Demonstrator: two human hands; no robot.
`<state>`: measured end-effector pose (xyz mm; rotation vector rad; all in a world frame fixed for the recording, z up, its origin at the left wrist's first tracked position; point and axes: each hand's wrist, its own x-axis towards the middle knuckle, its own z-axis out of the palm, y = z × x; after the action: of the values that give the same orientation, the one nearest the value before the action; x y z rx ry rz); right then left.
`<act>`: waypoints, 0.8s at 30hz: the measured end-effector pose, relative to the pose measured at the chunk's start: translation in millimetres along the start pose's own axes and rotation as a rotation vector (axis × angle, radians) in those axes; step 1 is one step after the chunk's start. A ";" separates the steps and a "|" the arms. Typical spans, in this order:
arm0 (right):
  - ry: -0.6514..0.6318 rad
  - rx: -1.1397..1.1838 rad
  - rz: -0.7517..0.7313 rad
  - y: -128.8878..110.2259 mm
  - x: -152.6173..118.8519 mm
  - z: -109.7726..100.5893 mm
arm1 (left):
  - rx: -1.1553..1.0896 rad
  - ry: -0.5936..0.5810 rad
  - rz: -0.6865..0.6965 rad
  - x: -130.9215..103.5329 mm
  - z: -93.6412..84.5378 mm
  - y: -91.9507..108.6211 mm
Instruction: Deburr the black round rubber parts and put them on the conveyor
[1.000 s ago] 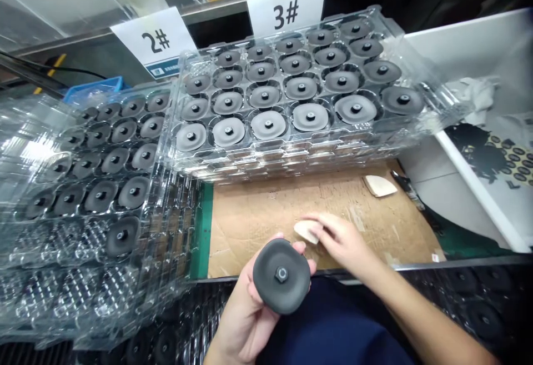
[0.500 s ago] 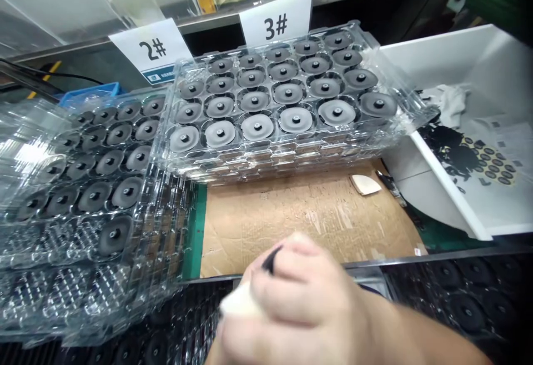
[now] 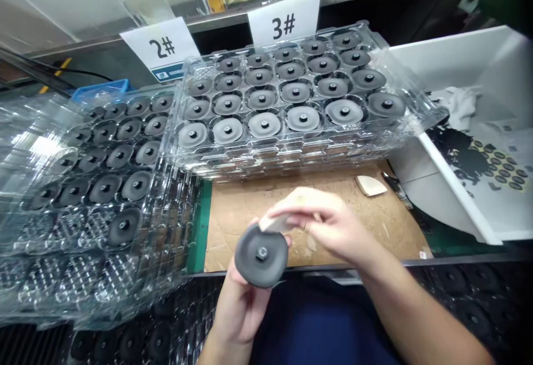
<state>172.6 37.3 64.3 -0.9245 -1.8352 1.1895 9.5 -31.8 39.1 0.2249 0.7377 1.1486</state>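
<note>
My left hand (image 3: 245, 304) is closed around the edge of a dark grey rubber disc (image 3: 250, 265) with a small metal nut-like stud at its centre, face up toward me. Pinched in my right hand (image 3: 320, 220) is a pale cream wedge, like a piece of sponge (image 3: 275, 223), resting against the disc's upper rim. Both hands are above the near edge of a cardboard sheet (image 3: 237, 209). Some left fingers are hidden behind the disc. Another cream wedge (image 3: 371, 185) lies on the cardboard's right side.
Clear plastic trays (image 3: 291, 148) stacked behind the cardboard hold similar discs; more stacked trays (image 3: 166, 231) stand at left. A white bin (image 3: 458, 198) at right holds black scraps and stickers. Paper signs 2# (image 3: 162, 48) and 3# (image 3: 285, 18) stand behind. A blue basket (image 3: 102, 91) sits back left.
My right hand has moved up and is no longer covering the left. The disc has come into view, face up, with the cream wedge now at its upper rim.
</note>
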 end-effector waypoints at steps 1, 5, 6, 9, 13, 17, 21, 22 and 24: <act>0.034 -0.002 0.126 15.5 -3.3 -0.6 | -0.049 -0.006 0.025 1.1 -1.9 1.6; 0.037 -0.085 0.359 70.0 -34.5 17.1 | -0.147 -0.002 0.069 6.4 -7.0 7.4; 0.017 -0.086 0.362 77.9 -42.9 23.3 | -0.150 0.013 0.065 7.6 -7.4 8.2; -0.002 -0.093 0.386 78.9 -53.4 30.7 | -0.148 0.059 0.047 9.9 -6.6 8.8; 0.177 -0.087 0.364 28.5 -27.9 17.5 | -0.124 0.077 0.068 10.2 -3.7 5.3; 0.197 -0.128 -0.057 -31.8 -0.2 17.0 | -0.120 0.049 0.085 8.5 -4.2 2.1; -0.195 -0.225 -0.030 -50.8 5.6 25.3 | -0.082 0.131 0.067 6.2 -6.3 2.4; -0.226 -0.245 0.004 -49.9 6.3 27.1 | -0.076 0.148 0.066 5.9 -5.9 2.0; -0.135 -0.302 -0.015 -45.2 8.3 30.8 | -0.077 0.164 0.040 5.6 -4.0 0.2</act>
<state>134.2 18.4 99.4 -1.0131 -2.1685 1.0025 7.9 -27.6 33.9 0.0815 0.8347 1.2413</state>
